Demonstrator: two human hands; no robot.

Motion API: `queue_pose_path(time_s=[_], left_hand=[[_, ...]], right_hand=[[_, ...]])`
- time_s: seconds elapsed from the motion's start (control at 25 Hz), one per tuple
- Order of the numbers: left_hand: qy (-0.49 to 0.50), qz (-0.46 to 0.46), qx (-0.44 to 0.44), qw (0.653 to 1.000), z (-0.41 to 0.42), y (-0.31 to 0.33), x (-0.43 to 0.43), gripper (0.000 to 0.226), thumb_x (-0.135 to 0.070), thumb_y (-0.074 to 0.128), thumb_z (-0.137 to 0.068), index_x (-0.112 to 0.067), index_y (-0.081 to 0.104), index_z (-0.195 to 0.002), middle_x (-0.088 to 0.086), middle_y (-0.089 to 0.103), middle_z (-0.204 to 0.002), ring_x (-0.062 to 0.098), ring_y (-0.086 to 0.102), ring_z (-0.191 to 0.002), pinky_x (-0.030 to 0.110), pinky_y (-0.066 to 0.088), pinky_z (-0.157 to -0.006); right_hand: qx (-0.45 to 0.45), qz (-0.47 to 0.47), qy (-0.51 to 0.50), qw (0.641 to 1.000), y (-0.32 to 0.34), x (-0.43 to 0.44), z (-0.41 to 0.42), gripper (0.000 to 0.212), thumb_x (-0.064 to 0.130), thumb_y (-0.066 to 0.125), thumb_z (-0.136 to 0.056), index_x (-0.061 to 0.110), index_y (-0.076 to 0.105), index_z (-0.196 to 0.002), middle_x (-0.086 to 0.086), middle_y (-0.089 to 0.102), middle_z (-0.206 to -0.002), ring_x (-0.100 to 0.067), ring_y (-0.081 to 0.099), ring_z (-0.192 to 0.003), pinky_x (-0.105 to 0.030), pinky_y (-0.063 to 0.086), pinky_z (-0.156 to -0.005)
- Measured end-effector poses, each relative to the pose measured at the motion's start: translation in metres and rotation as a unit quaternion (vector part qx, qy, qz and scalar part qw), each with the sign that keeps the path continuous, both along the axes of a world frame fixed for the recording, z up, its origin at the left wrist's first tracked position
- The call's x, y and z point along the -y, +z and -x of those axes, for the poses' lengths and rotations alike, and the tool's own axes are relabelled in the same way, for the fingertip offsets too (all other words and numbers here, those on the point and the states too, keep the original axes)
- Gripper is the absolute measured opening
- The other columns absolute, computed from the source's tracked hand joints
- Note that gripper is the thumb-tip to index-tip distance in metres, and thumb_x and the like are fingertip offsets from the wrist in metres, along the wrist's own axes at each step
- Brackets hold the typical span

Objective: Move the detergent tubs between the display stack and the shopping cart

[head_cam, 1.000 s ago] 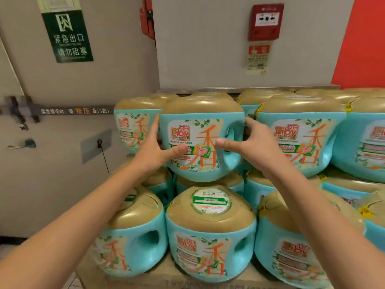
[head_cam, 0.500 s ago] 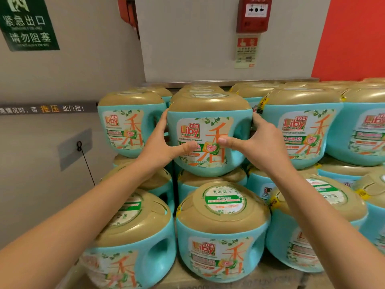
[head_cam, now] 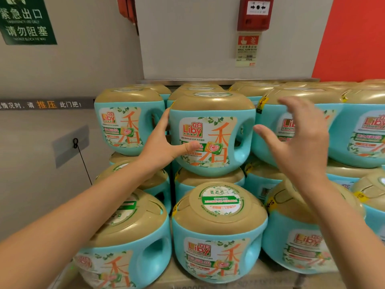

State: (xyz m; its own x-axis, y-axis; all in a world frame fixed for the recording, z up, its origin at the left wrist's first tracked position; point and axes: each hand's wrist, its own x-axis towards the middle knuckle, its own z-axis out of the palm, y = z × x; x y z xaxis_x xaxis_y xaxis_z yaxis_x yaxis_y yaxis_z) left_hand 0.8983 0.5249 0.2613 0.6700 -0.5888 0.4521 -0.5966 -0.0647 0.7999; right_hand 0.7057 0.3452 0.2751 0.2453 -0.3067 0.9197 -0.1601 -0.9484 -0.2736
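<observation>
A teal detergent tub (head_cam: 216,130) with a gold lid and a Liby label sits on the top tier of the display stack (head_cam: 218,236), resting on another tub's lid. My left hand (head_cam: 164,144) presses on its left side, thumb across the label. My right hand (head_cam: 295,140) hovers just right of the tub's handle, fingers spread, touching nothing. More of the same tubs fill the tiers around and below. No shopping cart is in view.
A grey wall with a green exit sign (head_cam: 27,19) stands on the left. Behind the stack are a white panel with a red fire alarm box (head_cam: 255,12) and a red wall (head_cam: 354,38). A cardboard base (head_cam: 187,282) lies under the bottom tier.
My right hand has come off the tub and moved right, fingers spreading. The tub has settled on the stack. My left hand stays against its left side.
</observation>
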Motion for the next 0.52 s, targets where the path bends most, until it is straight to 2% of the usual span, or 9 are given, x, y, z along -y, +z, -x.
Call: queue_pose_path(time_s=[0.12, 0.24, 0.36, 0.52], left_hand=[[0.003, -0.001, -0.005, 1.000, 0.003, 0.000, 0.001, 0.117, -0.056, 0.078, -0.051, -0.037, 0.020, -0.151, -0.010, 0.044, -0.148, 0.013, 0.040, -0.135, 0.039, 0.040, -0.106], [0.007, 0.012, -0.027, 1.000, 0.005, -0.003, 0.001, 0.119, -0.057, 0.079, -0.047, -0.037, 0.023, -0.150, -0.008, 0.046, -0.146, 0.016, 0.045, -0.132, 0.041, 0.045, -0.104], [0.013, 0.031, -0.049, 0.998, 0.009, -0.005, 0.002, 0.119, -0.057, 0.080, -0.043, -0.037, 0.025, -0.147, -0.006, 0.045, -0.147, 0.015, 0.044, -0.133, 0.038, 0.043, -0.104], [0.031, 0.030, -0.038, 0.998, 0.014, -0.005, 0.002, 0.120, -0.057, 0.081, -0.044, -0.033, 0.025, -0.148, -0.006, 0.047, -0.145, 0.014, 0.045, -0.130, 0.041, 0.043, -0.106]], right_hand=[[0.017, -0.073, -0.031, 0.997, 0.000, 0.035, 0.016, 0.072, 0.033, 0.081, -0.074, 0.004, 0.048, -0.132, -0.020, 0.042, -0.138, -0.038, 0.039, -0.127, -0.030, 0.024, -0.105], [0.007, -0.188, -0.005, 0.982, -0.007, 0.049, 0.021, 0.094, 0.033, 0.084, -0.068, 0.020, 0.031, -0.145, -0.014, 0.025, -0.148, -0.025, 0.028, -0.136, -0.028, 0.021, -0.109], [0.015, -0.213, 0.027, 0.977, -0.007, 0.059, 0.023, 0.104, 0.036, 0.087, -0.063, 0.029, 0.024, -0.146, -0.007, 0.023, -0.149, 0.001, 0.028, -0.119, -0.017, 0.023, -0.101], [0.018, -0.236, 0.039, 0.971, -0.005, 0.069, 0.027, 0.104, 0.040, 0.089, -0.057, 0.038, 0.026, -0.140, -0.002, 0.023, -0.147, 0.008, 0.029, -0.105, -0.014, 0.025, -0.095]])
